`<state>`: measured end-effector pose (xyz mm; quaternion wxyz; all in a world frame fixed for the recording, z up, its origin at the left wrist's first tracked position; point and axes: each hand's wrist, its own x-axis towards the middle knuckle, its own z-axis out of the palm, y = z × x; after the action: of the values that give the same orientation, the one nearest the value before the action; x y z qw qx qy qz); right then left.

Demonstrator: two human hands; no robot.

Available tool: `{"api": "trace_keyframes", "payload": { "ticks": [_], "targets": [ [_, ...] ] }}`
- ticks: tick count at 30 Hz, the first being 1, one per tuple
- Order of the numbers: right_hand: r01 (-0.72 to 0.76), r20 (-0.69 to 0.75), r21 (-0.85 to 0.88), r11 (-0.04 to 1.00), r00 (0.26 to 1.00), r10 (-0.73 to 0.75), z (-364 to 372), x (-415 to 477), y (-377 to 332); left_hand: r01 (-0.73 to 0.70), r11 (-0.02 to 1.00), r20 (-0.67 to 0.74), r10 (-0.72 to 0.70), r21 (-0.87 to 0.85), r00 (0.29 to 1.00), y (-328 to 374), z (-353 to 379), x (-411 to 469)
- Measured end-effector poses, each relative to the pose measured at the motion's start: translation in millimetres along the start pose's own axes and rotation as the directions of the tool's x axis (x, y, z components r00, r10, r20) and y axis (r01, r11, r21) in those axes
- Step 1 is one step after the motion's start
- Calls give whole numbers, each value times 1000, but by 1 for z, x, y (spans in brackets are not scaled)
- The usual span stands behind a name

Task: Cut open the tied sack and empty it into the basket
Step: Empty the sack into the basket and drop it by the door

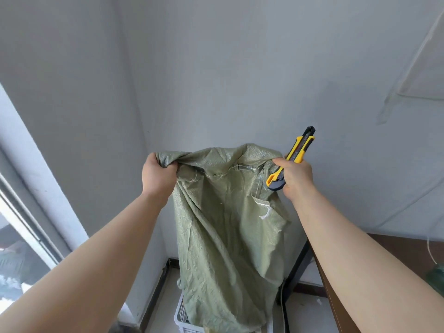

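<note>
Pale floor (305, 313) below, white slatted basket (181, 317) standing on it — brown table (394, 251) at right

both arms raised, left hand (158, 173) fisted, right hand (294, 177) fisted

Bare room corner: grey walls (216, 68), window (21, 248), wooden table (396, 255).

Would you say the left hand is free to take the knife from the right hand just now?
Probably not: the left hand grips a sack corner held over the basket, while the right hand holds the knife.
</note>
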<state>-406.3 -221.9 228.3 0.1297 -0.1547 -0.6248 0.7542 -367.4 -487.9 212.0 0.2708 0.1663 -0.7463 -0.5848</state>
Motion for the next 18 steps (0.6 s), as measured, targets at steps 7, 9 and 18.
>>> {"api": "trace_keyframes", "payload": {
  "ticks": [7, 9, 18],
  "targets": [
    [23, 190, 59, 998, 981, -34, -8, -19, -37, -65, 997, -173, 59, -29, 983, 40, -25, -41],
    [19, 232, 83, 996, 972, -38, -13, -24, -46, -83, 996, -222, 77, -18, 972, 49, -30, -56],
    [-16, 344, 115, 993, 939, -25, -42, -46, -59, -97, 995, -351, 98, 21, 931, 69, -42, -122]
  ]
}}
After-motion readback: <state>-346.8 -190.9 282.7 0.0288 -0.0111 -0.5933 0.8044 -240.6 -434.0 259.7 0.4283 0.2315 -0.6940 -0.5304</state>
